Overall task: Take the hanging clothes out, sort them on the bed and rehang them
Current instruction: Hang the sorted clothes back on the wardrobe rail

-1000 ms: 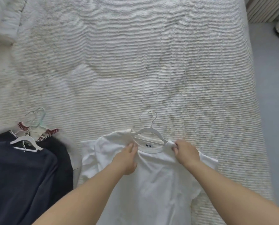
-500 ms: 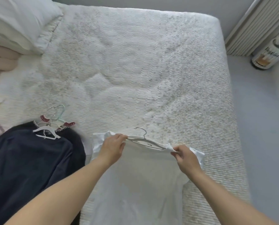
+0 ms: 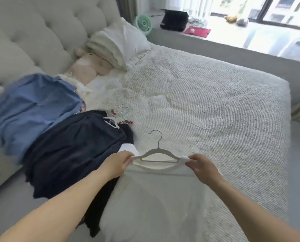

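On the bed (image 3: pixel 206 95), a dark top (image 3: pixel 72 151) and a blue top (image 3: pixel 35 109) lie left of the white shirt (image 3: pixel 154 203), with a pillow (image 3: pixel 121 44) far behind it. The white shirt hangs on a white hanger (image 3: pixel 157 154), lifted over the near edge of the bed. The left hand (image 3: pixel 118 163) pinches one shoulder of the shirt and the right hand (image 3: pixel 201 165) pinches the other.

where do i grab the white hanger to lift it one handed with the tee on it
Take the white hanger at the neck just below its dark hook, coming from above. The hook stands clear of the white t-shirt and sits midway between the shoulders, so the load should hang level. The left hand and right hand now pinch the two ends.
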